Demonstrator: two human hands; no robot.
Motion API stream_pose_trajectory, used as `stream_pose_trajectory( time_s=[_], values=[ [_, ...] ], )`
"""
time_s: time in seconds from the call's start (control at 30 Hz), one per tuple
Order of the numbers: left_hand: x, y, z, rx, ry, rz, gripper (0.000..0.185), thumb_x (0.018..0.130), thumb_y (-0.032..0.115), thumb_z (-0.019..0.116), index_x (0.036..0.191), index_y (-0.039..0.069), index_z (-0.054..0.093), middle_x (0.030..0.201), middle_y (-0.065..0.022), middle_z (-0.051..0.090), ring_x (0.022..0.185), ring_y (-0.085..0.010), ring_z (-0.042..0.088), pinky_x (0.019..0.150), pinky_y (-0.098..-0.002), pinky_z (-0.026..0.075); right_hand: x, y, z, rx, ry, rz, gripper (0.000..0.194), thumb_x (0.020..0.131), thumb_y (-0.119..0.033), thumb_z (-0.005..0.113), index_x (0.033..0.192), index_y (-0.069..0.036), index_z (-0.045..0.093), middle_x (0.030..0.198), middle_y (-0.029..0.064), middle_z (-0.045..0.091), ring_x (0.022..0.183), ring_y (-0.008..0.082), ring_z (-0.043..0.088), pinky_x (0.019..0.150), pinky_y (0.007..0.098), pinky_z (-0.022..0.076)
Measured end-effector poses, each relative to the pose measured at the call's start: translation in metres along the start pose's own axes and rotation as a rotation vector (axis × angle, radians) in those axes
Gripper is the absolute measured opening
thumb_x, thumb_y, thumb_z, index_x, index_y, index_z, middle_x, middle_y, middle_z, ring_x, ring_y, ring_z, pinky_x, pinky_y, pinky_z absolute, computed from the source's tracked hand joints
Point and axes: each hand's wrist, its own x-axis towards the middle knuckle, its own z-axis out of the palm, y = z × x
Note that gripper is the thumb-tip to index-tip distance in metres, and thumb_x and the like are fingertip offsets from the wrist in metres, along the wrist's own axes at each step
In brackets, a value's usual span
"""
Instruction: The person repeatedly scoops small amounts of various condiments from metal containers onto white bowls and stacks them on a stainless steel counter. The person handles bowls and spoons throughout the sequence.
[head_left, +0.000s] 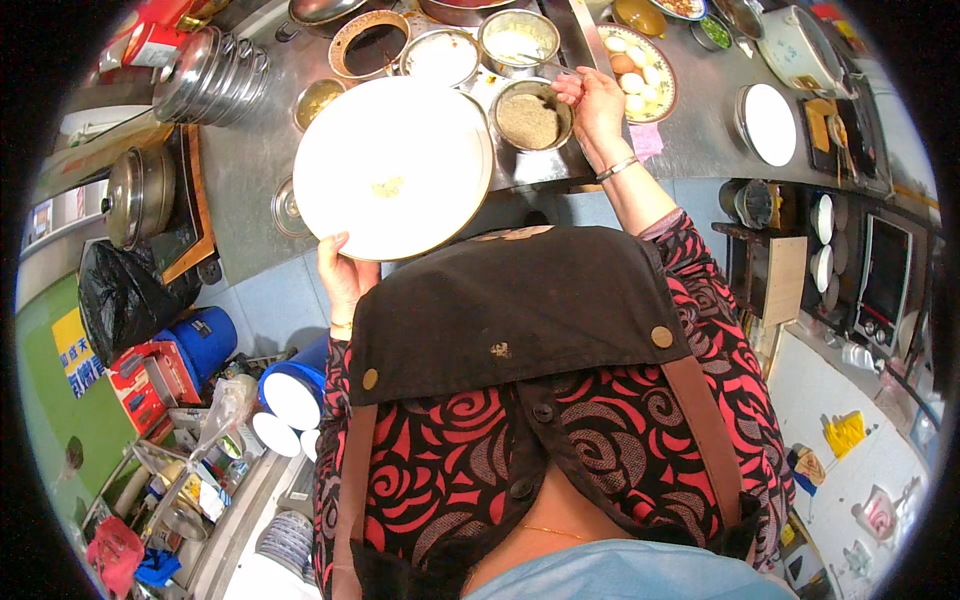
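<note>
My left hand (346, 274) grips the near rim of a large white plate (397, 165), which is held above the counter edge with a small mark or bit of food on it. My right hand (596, 105) is raised over the right side of a metal bowl of grey-brown powder (529, 120) and holds the handle of a thin utensil, whose far end reaches into a metal bowl of pale contents (517, 41). Beside it stand a bowl of white granules (441, 58) and a pot of dark liquid (375, 49). A patterned plate of eggs (637, 71) lies right of my right hand.
A metal lid (289, 206) lies left of the white plate, near the counter edge. Stacked metal pots (214, 79) stand at the back left. A small bowl of chopped greens (711, 34) and a white enamel pot (801, 52) are at the right. A stack of bowls (766, 124) sits near them.
</note>
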Motion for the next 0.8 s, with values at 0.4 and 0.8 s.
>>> stream_pose_trajectory(
  time_s=[0.4,0.8],
  values=[
    [-0.006,0.000,-0.002,-0.054,0.039,0.002,0.059,0.068,0.015,0.052,0.124,-0.002,0.037,0.125,-0.0126,0.043,0.117,-0.0262,0.039,0.101,-0.0386,0.027,-0.030,-0.033,0.010,0.004,-0.125,-0.076,0.023,0.091,-0.010,0.038,0.104,0.007,0.047,0.084,0.0222,0.060,0.064,0.0236,0.061,0.056,0.0281,0.0501],
    [-0.010,0.003,-0.018,-0.078,0.038,0.017,0.059,0.070,0.015,0.050,0.124,-0.002,0.036,0.125,-0.0132,0.044,0.117,-0.0264,0.039,0.101,-0.0387,0.027,-0.029,-0.024,0.060,-0.316,-0.441,-0.134,0.022,0.091,-0.008,0.038,0.104,0.006,0.049,0.082,0.0161,0.061,0.064,0.0163,0.060,0.056,0.0228,0.0473]
  ],
)
